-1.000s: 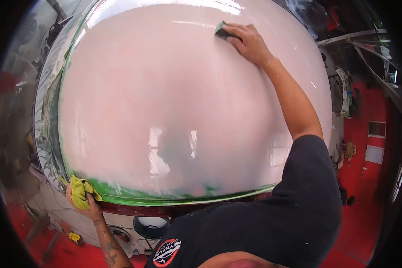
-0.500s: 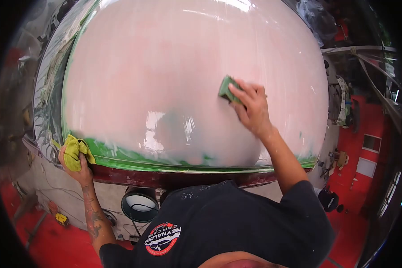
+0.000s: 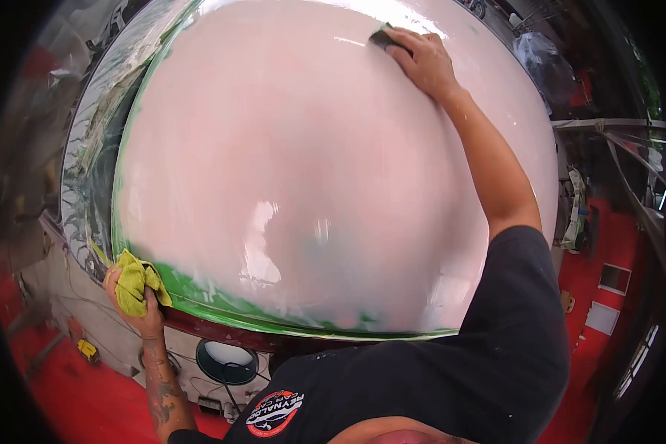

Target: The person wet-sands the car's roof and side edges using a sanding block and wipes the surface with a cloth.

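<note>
A wide curved car panel (image 3: 274,148) fills the middle of the view, wet and glossy with a milky pinkish-white film. Green paint shows along its near and left edges. My right hand (image 3: 425,66) reaches to the far side of the panel, its fingers wrapped round a dark green sanding block (image 3: 388,38) that rests on the wet surface. At the near left corner, my left hand (image 3: 144,314) grips a crumpled yellow-green cloth (image 3: 135,285) against the panel's edge.
Masking sheet (image 3: 89,170) covers the car along the left. Below the near edge stands a dark bucket (image 3: 227,362) with whitish contents. A metal frame (image 3: 603,126) and clear plastic (image 3: 544,59) are at the right, and the red floor (image 3: 592,274) carries small items.
My right hand has slid the sanding block from mid-panel to the far side, and my body leans further forward. My left hand keeps the cloth at the corner.
</note>
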`<control>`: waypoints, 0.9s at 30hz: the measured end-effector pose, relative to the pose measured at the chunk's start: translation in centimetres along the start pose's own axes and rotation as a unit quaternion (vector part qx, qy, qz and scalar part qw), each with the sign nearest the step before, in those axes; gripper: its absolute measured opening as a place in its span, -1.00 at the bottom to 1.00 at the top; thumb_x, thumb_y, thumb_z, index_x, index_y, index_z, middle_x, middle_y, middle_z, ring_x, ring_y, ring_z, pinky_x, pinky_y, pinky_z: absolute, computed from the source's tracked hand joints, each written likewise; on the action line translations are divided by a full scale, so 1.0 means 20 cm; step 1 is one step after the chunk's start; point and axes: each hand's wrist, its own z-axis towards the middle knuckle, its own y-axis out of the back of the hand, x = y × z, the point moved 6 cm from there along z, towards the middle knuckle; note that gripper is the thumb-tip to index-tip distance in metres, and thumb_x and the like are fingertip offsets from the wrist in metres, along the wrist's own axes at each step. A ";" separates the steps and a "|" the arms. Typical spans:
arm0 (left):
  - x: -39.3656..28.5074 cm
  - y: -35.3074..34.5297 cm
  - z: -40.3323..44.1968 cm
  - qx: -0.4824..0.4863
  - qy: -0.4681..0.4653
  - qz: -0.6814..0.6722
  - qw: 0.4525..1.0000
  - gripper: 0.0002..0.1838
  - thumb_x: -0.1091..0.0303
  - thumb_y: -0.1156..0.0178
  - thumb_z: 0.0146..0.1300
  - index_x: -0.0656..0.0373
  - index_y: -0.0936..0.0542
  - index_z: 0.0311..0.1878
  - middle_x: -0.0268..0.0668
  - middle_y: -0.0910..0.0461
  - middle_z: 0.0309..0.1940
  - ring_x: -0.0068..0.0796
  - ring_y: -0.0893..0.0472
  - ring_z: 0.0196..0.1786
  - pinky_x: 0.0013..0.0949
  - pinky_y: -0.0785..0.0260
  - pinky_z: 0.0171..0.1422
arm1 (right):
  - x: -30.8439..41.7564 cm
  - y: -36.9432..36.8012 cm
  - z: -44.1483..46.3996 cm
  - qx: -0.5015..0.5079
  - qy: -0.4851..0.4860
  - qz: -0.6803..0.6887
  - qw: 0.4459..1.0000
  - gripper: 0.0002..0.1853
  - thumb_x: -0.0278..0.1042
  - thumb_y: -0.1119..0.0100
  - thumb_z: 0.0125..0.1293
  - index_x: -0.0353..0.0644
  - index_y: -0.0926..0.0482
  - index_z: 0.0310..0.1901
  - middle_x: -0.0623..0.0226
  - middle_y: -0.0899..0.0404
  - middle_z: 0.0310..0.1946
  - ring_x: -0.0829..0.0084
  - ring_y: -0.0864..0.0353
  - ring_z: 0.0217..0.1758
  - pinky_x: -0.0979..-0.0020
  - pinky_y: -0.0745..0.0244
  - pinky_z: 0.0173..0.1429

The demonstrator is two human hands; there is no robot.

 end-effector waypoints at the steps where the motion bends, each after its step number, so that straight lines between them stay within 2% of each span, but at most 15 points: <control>1: -0.01 0.00 0.00 0.001 0.013 -0.007 1.000 -0.40 0.41 -0.29 0.20 0.23 -0.38 0.33 -0.04 -0.40 0.27 -0.05 -0.39 0.37 -0.01 -0.13 0.54 | -0.16 -0.11 0.19 0.017 -0.087 -0.039 0.995 -0.59 -0.05 -0.24 0.41 0.19 -0.65 0.26 0.52 -0.64 0.25 0.10 -0.54 0.07 0.16 -0.49 0.26; 2: -0.02 0.00 0.01 0.004 0.025 -0.014 1.000 -0.40 0.40 -0.30 0.20 0.23 -0.38 0.33 -0.03 -0.40 0.27 -0.05 -0.39 0.37 0.00 -0.13 0.54 | -0.27 -0.17 0.31 0.035 -0.175 -0.078 0.981 -0.57 -0.02 -0.22 0.42 0.18 -0.63 0.29 0.52 -0.63 0.29 0.09 -0.53 0.11 0.19 -0.46 0.31; 3: -0.02 -0.01 0.01 0.002 0.024 -0.013 1.000 -0.40 0.40 -0.30 0.20 0.23 -0.38 0.33 -0.03 -0.40 0.27 -0.05 -0.39 0.37 0.00 -0.13 0.54 | -0.28 -0.21 0.38 0.033 -0.175 -0.077 0.981 -0.57 -0.02 -0.22 0.42 0.18 -0.63 0.29 0.52 -0.63 0.29 0.09 -0.53 0.11 0.19 -0.46 0.31; 5: -0.02 0.00 0.01 -0.001 0.023 -0.019 1.000 -0.40 0.39 -0.30 0.20 0.23 -0.39 0.32 -0.03 -0.40 0.26 -0.05 -0.39 0.37 0.00 -0.13 0.53 | -0.26 -0.26 0.43 0.050 -0.249 -0.088 0.963 -0.48 0.11 0.06 0.53 0.05 -0.55 0.35 0.08 -0.59 0.28 0.01 -0.52 0.37 0.02 -0.28 0.51; 6: -0.02 0.01 0.00 0.006 0.025 -0.020 0.999 -0.40 0.39 -0.30 0.20 0.23 -0.39 0.32 -0.03 -0.40 0.26 -0.05 -0.39 0.37 0.00 -0.13 0.53 | -0.20 -0.22 0.36 0.056 -0.254 -0.089 0.961 -0.48 0.11 0.06 0.53 0.05 -0.55 0.35 0.08 -0.59 0.28 0.01 -0.52 0.37 0.02 -0.28 0.51; 8: -0.02 0.00 0.02 -0.003 0.017 -0.012 1.000 -0.42 0.39 -0.30 0.20 0.24 -0.41 0.30 -0.03 -0.41 0.25 -0.06 -0.40 0.36 -0.01 -0.14 0.53 | -0.04 -0.14 0.22 0.125 -0.210 -0.057 0.968 -0.42 0.20 0.10 0.52 0.06 -0.51 0.39 0.12 -0.57 0.32 -0.02 -0.48 0.39 0.02 -0.27 0.51; 9: -0.02 0.00 0.02 -0.006 0.017 0.000 1.000 -0.44 0.43 -0.31 0.18 0.26 -0.44 0.27 -0.05 -0.43 0.22 -0.06 -0.41 0.35 -0.02 -0.15 0.52 | 0.02 -0.12 0.07 0.017 -0.102 -0.054 0.993 -0.57 -0.01 -0.21 0.42 0.18 -0.63 0.28 0.50 -0.63 0.28 0.05 -0.54 0.06 0.15 -0.47 0.28; 11: -0.02 -0.01 0.02 -0.001 0.020 -0.003 1.000 -0.45 0.45 -0.31 0.17 0.26 -0.44 0.26 -0.06 -0.44 0.20 -0.06 -0.42 0.34 -0.03 -0.15 0.52 | 0.38 0.10 -0.30 -0.014 -0.026 0.020 0.999 -0.60 -0.11 -0.30 0.36 0.14 -0.67 0.21 0.48 -0.63 0.24 0.10 -0.53 0.00 0.14 -0.47 0.16; 13: -0.02 -0.02 0.03 -0.007 0.017 -0.009 1.000 -0.45 0.48 -0.31 0.16 0.27 -0.45 0.24 -0.07 -0.46 0.18 -0.06 -0.43 0.34 -0.04 -0.16 0.52 | 0.72 0.33 -0.67 0.036 -0.017 0.058 0.998 -0.54 -0.23 -0.38 0.26 0.08 -0.67 0.22 0.46 -0.61 0.25 0.21 -0.47 -0.09 0.19 -0.42 0.09; 15: -0.03 -0.02 0.04 -0.011 0.005 -0.009 1.000 -0.45 0.50 -0.32 0.14 0.27 -0.46 0.24 -0.08 -0.47 0.16 -0.06 -0.43 0.33 -0.06 -0.16 0.52 | 0.99 0.47 -1.06 0.085 -0.009 0.074 0.994 -0.49 -0.28 -0.41 0.16 0.12 -0.68 0.21 0.44 -0.58 0.29 0.29 -0.45 -0.04 0.25 -0.33 0.10; 18: -0.03 -0.02 0.04 -0.005 0.007 -0.032 0.999 -0.45 0.50 -0.31 0.13 0.26 -0.45 0.24 -0.07 -0.46 0.17 -0.05 -0.44 0.32 -0.05 -0.16 0.51 | 1.29 0.65 -1.49 0.146 0.111 0.120 0.976 -0.46 -0.25 -0.44 0.07 0.15 -0.69 0.18 0.48 -0.56 0.32 0.37 -0.44 -0.02 0.27 -0.32 0.09; 21: -0.02 -0.02 0.03 0.001 0.003 -0.006 1.000 -0.43 0.48 -0.32 0.12 0.25 -0.44 0.25 -0.07 -0.45 0.17 -0.04 -0.44 0.32 -0.04 -0.16 0.51 | 1.20 0.60 -1.35 0.143 0.167 0.140 0.965 -0.47 -0.19 -0.44 0.07 0.18 -0.69 0.16 0.50 -0.57 0.29 0.37 -0.44 -0.05 0.27 -0.33 0.07; 23: -0.04 -0.01 0.03 0.000 0.002 0.001 1.000 -0.42 0.46 -0.32 0.12 0.25 -0.43 0.25 -0.06 -0.45 0.18 -0.03 -0.44 0.32 -0.03 -0.16 0.51 | 1.05 0.48 -1.03 0.112 0.176 0.100 0.973 -0.49 -0.12 -0.48 0.09 0.19 -0.68 0.15 0.50 -0.59 0.25 0.33 -0.47 -0.08 0.28 -0.37 0.06; 25: -0.04 -0.01 0.03 0.003 0.008 0.000 1.000 -0.39 0.40 -0.33 0.12 0.25 -0.41 0.27 -0.03 -0.43 0.19 0.00 -0.42 0.33 0.02 -0.15 0.52 | 0.84 0.30 -0.64 0.100 0.141 0.113 0.978 -0.49 -0.17 -0.49 0.13 0.20 -0.69 0.18 0.52 -0.62 0.24 0.19 -0.51 -0.01 0.19 -0.43 0.20; 27: -0.06 -0.01 0.04 0.002 0.005 -0.001 1.000 -0.38 0.38 -0.34 0.12 0.24 -0.41 0.27 -0.02 -0.43 0.19 0.01 -0.42 0.33 0.03 -0.15 0.51 | 0.63 0.08 -0.22 0.052 0.131 0.091 0.986 -0.56 -0.08 -0.40 0.28 0.26 -0.69 0.21 0.54 -0.64 0.24 0.08 -0.47 0.15 0.16 -0.41 0.33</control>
